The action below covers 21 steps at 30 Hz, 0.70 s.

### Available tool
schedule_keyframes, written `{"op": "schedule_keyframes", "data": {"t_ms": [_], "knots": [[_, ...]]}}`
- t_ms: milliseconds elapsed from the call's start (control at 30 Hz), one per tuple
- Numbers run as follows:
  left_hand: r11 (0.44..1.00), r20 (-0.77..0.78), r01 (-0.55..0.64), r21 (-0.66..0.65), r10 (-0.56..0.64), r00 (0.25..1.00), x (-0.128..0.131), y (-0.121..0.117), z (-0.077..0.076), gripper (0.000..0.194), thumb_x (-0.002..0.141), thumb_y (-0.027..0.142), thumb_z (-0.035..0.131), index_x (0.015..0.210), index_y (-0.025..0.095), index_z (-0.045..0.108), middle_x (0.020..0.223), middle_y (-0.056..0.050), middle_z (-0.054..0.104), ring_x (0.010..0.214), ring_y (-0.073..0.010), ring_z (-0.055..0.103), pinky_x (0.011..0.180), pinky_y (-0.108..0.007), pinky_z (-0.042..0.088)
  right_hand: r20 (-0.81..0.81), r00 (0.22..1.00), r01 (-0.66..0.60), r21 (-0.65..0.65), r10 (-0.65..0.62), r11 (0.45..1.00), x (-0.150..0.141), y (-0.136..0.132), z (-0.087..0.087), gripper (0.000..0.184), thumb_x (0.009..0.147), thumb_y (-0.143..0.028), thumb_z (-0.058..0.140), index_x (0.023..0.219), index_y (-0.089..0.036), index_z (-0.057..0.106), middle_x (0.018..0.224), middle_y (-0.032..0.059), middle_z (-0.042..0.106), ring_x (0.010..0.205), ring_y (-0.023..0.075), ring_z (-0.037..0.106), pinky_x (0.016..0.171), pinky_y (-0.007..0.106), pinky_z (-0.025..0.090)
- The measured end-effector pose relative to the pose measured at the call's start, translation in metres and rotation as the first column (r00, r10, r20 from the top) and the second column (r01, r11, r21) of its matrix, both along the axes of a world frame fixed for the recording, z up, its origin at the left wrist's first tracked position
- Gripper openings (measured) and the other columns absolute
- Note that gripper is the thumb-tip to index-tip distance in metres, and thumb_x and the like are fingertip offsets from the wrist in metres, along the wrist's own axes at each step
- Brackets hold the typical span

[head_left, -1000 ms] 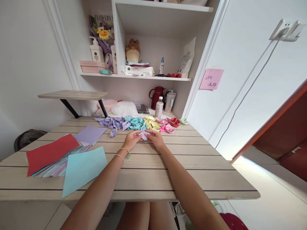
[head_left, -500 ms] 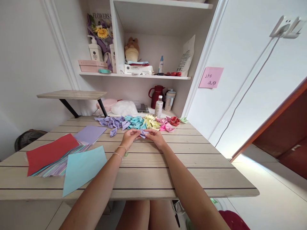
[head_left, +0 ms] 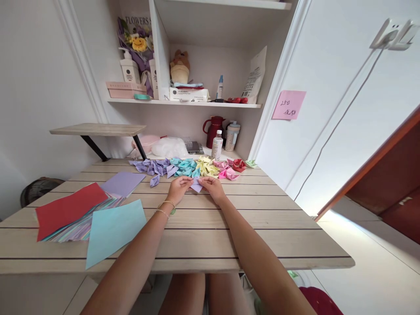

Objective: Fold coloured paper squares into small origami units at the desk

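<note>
Between my two hands, just above the table, is a small folded piece of purple origami paper (head_left: pixel 196 185), its point turned toward me. My left hand (head_left: pixel 179 188) pinches its left side. On the opposite side, the thumb and fingers of my right hand (head_left: pixel 213 188) grip the paper. Right behind my hands lies a row of folded paper pieces: purple ones (head_left: pixel 157 167), blue ones (head_left: pixel 186 167), yellow ones (head_left: pixel 206 166), pink ones (head_left: pixel 228 173) and a red one (head_left: pixel 238 165). One purple folded piece (head_left: pixel 155 180) sits apart, to the left of my left hand.
At the left of the slatted table (head_left: pixel 203 238) lie a red sheet (head_left: pixel 70 210) on a fanned paper stack, a light blue sheet (head_left: pixel 114 232) and purple sheets (head_left: pixel 123 183). A bottle (head_left: pixel 217 145) and a dark red jug (head_left: pixel 214 131) stand behind. A small raised shelf (head_left: pixel 98 129) is at back left.
The purple paper has been turned or opened in my fingers and now shows a larger flat face pointing toward me. Both hands stay in nearly the same place.
</note>
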State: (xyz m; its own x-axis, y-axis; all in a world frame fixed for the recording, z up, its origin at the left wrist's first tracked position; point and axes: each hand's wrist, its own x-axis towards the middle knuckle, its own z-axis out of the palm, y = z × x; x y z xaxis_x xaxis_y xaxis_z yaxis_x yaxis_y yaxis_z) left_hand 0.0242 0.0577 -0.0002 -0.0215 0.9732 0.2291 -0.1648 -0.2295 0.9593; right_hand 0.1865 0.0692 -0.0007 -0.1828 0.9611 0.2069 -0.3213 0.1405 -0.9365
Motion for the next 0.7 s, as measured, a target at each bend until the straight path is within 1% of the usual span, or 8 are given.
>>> {"op": "schedule_keyframes", "data": {"t_ms": [133, 233, 300, 400, 467, 533, 600, 700], "knots": [[1.0, 0.022, -0.011, 0.007, 0.011, 1.0, 0.0013, -0.0045, 0.0054, 0.04, 0.056, 0.04, 0.079, 0.082, 0.011, 0.067, 0.083, -0.008, 0.071, 0.076, -0.0188, 0.067, 0.074, -0.033, 0.055, 0.015, 0.999, 0.029, 0.0, -0.029, 1.0, -0.0007, -0.0004, 0.0, 0.037, 0.052, -0.048, 0.078, 0.064, -0.017, 0.064, 0.061, 0.0005, 0.064, 0.057, 0.0124, 0.055, 0.057, 0.026, 0.045], [1.0, 0.039, 0.02, 0.004, -0.02, 0.999, 0.0021, -0.0079, 0.0086, 0.045, 0.054, 0.037, 0.08, 0.088, 0.011, 0.066, 0.085, -0.009, 0.071, 0.079, -0.0196, 0.067, 0.079, -0.036, 0.055, -0.007, 0.998, 0.057, -0.013, -0.057, 0.998, 0.0005, 0.0006, 0.0007, 0.04, 0.052, -0.052, 0.077, 0.067, -0.017, 0.063, 0.064, 0.0013, 0.066, 0.063, 0.0158, 0.059, 0.061, 0.029, 0.048], [0.999, 0.052, 0.032, 0.003, -0.032, 0.998, 0.0019, -0.0084, 0.0091, 0.049, 0.054, 0.035, 0.081, 0.093, 0.012, 0.065, 0.084, -0.008, 0.071, 0.078, -0.0194, 0.068, 0.079, -0.037, 0.055, -0.019, 0.997, 0.069, -0.013, -0.069, 0.998, 0.0016, 0.0013, 0.0012, 0.043, 0.052, -0.053, 0.076, 0.071, -0.018, 0.062, 0.068, 0.002, 0.067, 0.07, 0.0185, 0.062, 0.067, 0.032, 0.05], [1.0, 0.038, -0.003, 0.007, 0.003, 0.999, 0.0003, -0.0069, 0.0081, 0.049, 0.055, 0.036, 0.08, 0.093, 0.011, 0.065, 0.078, -0.008, 0.071, 0.073, -0.0194, 0.069, 0.077, -0.037, 0.056, 0.01, 0.996, 0.083, 0.014, -0.083, 0.996, 0.0023, 0.002, 0.0012, 0.042, 0.053, -0.054, 0.075, 0.072, -0.019, 0.062, 0.07, 0.0024, 0.068, 0.073, 0.02, 0.063, 0.072, 0.034, 0.051], [1.0, 0.02, -0.027, 0.011, 0.027, 0.999, -0.0007, -0.0054, 0.0071, 0.047, 0.055, 0.038, 0.08, 0.09, 0.01, 0.066, 0.075, -0.008, 0.07, 0.07, -0.0194, 0.068, 0.075, -0.037, 0.057, 0.047, 0.994, 0.095, 0.04, -0.097, 0.995, 0.0019, 0.0021, 0.0008, 0.041, 0.054, -0.054, 0.074, 0.072, -0.02, 0.063, 0.07, 0.0026, 0.067, 0.073, 0.0202, 0.063, 0.073, 0.035, 0.051], [1.0, 0.019, -0.027, 0.013, 0.027, 0.999, -0.0011, -0.0045, 0.0063, 0.045, 0.056, 0.038, 0.079, 0.089, 0.01, 0.066, 0.076, -0.008, 0.071, 0.068, -0.0186, 0.068, 0.074, -0.036, 0.057, 0.077, 0.991, 0.103, 0.066, -0.108, 0.992, 0.0012, 0.0022, 0.0003, 0.04, 0.055, -0.054, 0.074, 0.072, -0.02, 0.064, 0.07, 0.0028, 0.067, 0.074, 0.0202, 0.062, 0.073, 0.034, 0.051], [1.0, 0.034, -0.011, 0.007, 0.011, 0.999, -0.0008, -0.0044, 0.0058, 0.044, 0.056, 0.035, 0.08, 0.089, 0.01, 0.066, 0.077, -0.007, 0.071, 0.067, -0.0171, 0.068, 0.075, -0.036, 0.057, 0.084, 0.991, 0.098, 0.085, -0.105, 0.992, 0.0007, 0.0024, 0.0001, 0.039, 0.057, -0.053, 0.073, 0.075, -0.02, 0.064, 0.073, 0.0031, 0.068, 0.076, 0.0201, 0.062, 0.073, 0.034, 0.05], [1.0, 0.075, 0.003, -0.013, -0.002, 0.997, 0.0003, -0.0049, 0.0055, 0.042, 0.053, 0.028, 0.082, 0.087, 0.009, 0.066, 0.079, -0.008, 0.071, 0.069, -0.0163, 0.068, 0.079, -0.035, 0.056, 0.058, 0.996, 0.061, 0.085, -0.066, 0.995, 0.0001, 0.0029, 0.0004, 0.039, 0.059, -0.053, 0.072, 0.08, -0.021, 0.064, 0.076, 0.0031, 0.068, 0.079, 0.0203, 0.063, 0.075, 0.033, 0.05]]}}
